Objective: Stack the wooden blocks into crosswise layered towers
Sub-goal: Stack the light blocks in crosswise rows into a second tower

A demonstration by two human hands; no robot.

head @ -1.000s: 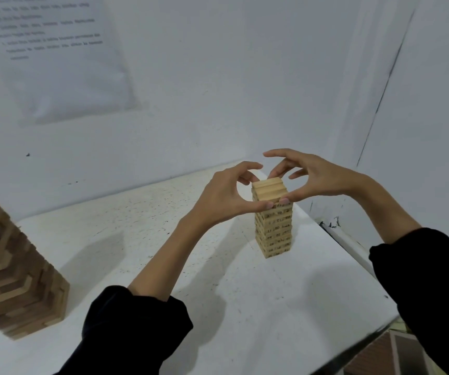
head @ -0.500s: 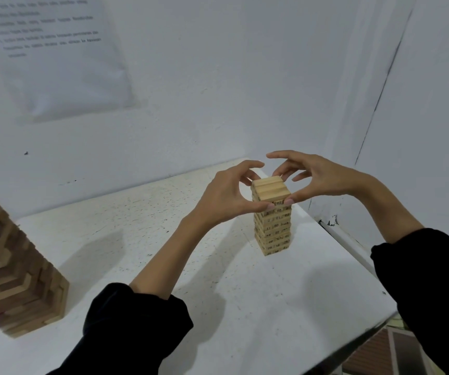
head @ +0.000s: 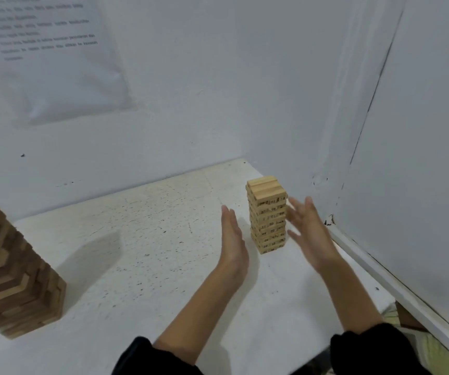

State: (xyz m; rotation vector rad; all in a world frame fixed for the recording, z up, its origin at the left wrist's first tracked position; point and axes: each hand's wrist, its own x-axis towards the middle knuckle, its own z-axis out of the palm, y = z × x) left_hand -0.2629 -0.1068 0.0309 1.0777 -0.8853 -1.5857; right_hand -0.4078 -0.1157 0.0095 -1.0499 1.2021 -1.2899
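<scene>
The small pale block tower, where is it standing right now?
In the head view the small pale tower stands right of centre on the white table, near the wall corner, between the left hand and right hand.

2 block towers: small pale one (head: 268, 215), bigger dark one (head: 9, 269). 2 hands: left (head: 233, 242), right (head: 308, 231). 1 table (head: 150, 234), 1 wall sheet (head: 53, 58).

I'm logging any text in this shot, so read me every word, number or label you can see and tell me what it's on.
Paper sheet: several lines of print, all too blurred to read.
Small light tower: dark printed numbers on the sides of its blocks, too small and blurred to read with any certainty.
Large dark tower: no text visible.
</scene>
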